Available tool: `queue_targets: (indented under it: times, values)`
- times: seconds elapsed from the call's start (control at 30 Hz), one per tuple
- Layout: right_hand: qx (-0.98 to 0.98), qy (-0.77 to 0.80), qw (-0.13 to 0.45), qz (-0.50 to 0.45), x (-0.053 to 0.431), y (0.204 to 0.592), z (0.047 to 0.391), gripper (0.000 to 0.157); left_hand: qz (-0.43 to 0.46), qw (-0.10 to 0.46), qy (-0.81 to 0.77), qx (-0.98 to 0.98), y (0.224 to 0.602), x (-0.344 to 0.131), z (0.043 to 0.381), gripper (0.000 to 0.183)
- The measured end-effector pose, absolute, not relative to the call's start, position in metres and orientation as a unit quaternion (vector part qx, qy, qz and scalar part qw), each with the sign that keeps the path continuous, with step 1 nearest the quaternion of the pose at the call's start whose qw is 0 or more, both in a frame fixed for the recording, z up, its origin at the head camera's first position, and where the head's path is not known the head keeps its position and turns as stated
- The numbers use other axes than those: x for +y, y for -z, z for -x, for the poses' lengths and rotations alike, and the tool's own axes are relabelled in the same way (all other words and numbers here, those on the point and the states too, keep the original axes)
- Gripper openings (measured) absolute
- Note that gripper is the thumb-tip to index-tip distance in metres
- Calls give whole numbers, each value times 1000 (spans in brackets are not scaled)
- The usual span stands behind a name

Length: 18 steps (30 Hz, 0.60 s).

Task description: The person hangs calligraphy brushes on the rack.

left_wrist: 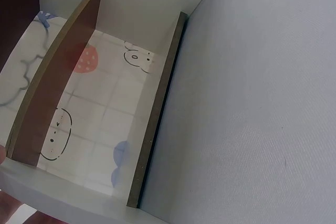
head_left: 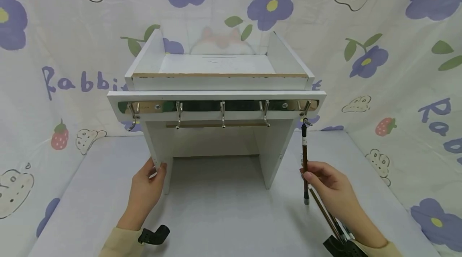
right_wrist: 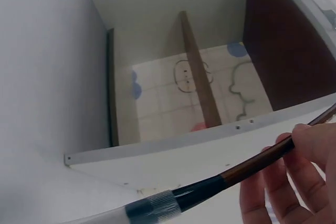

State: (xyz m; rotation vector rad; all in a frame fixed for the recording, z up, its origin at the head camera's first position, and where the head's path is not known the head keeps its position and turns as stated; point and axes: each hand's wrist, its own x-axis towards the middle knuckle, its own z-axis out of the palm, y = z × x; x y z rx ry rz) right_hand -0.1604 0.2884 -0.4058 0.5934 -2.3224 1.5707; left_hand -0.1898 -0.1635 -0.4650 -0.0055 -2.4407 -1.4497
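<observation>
A white shelf rack stands on the table, with a shiny hook rail across its front. At the lower left, my left hand grips the edge of the rack's side panel between thumb and fingers. A writing brush hangs upright, its top end at the rightmost hook. My right hand pinches its brown handle partway down. In the right wrist view, the brush's lower end has a black collar and a clear cap.
More brushes lie on the table below my right hand, partly hidden by the wrist and its black camera mount. An open-topped tray section forms the rack's upper part. Patterned cloth hangs behind.
</observation>
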Motion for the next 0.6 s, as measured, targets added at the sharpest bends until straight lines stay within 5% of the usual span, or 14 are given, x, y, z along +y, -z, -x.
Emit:
queue_targets:
  times: [0.37,0.6]
  values:
    - [-828,-474,221,-203,268,414,172,32,2,153,503,-851,466,-164,190,50]
    - [-834,-457,220,-218,266,416,175,28,6,155,503,-851,465,-164,189,49]
